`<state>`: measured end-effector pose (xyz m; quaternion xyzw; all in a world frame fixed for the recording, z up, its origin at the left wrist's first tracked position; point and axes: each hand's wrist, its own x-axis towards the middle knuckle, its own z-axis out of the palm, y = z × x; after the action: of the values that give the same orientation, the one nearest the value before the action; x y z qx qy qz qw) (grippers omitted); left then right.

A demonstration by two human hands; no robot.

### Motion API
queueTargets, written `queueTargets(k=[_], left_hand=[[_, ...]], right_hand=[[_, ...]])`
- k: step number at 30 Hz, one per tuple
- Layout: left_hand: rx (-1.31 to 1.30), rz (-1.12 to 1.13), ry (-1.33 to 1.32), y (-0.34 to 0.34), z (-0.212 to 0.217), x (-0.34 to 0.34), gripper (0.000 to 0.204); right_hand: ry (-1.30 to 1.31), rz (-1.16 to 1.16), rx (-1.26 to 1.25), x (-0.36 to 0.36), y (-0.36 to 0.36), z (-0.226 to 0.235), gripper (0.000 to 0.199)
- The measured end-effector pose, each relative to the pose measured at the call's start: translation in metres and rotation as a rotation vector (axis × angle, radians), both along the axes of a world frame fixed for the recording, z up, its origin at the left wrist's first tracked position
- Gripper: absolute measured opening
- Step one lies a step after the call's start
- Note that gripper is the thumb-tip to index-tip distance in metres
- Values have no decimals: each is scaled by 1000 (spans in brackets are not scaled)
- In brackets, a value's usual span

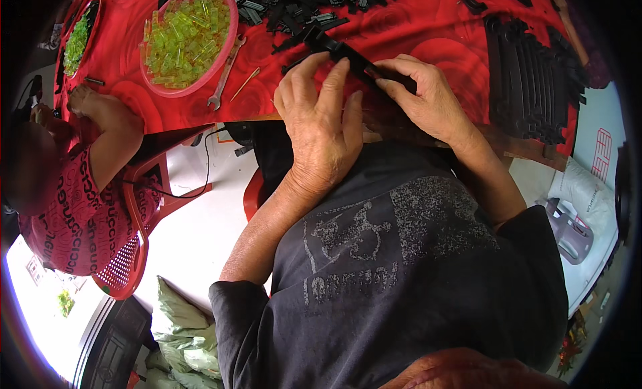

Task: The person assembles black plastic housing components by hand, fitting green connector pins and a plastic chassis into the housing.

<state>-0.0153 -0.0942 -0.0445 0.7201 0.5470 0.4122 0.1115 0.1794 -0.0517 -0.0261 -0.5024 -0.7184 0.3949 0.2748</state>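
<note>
A long black plastic bar [353, 57] lies slanted above the near edge of the red-covered table, between my two hands. The fingers of my left hand [313, 118] bend over the bar's far left part, with the index fingertip against its side and the thumb apart from it. My right hand [428, 98] pinches the bar's nearer end between thumb and fingers. The undersides of both grips are hidden. Just beyond the bar lies a heap of loose black plastic pieces [287, 18], some with grey strips.
A pink basin [233, 28] holds yellow-green clear pieces, beside a wrench [223, 81] and a thin stick [245, 84]. Long black parts [525, 88] lie stacked at the right. Another person's arm [110, 125] rests at the left, near a tray of green pieces [78, 45].
</note>
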Motion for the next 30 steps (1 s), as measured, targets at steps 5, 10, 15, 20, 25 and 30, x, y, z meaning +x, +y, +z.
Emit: queueTargets(k=[5,10,15,20,25,30], left_hand=[[-218,-38,-376,4,-4,1,53],[-489,-37,-778,9,5,8,64],[-562,35,-947,17,10,13,75],[-576,-19,-974,20,9,13,76],[-478,-16,-976,20,9,16,77],[-473,-32,-1002,20,8,15,78]], right_hand=[[12,-2,37,0,0,-3,24],[13,1,23,-1,-1,-3,24],[26,24,38,-3,-4,0,23],[39,8,2,-3,-6,2,22],[30,-20,27,-9,-9,-2,22],[12,-17,112,-13,-9,-4,19]])
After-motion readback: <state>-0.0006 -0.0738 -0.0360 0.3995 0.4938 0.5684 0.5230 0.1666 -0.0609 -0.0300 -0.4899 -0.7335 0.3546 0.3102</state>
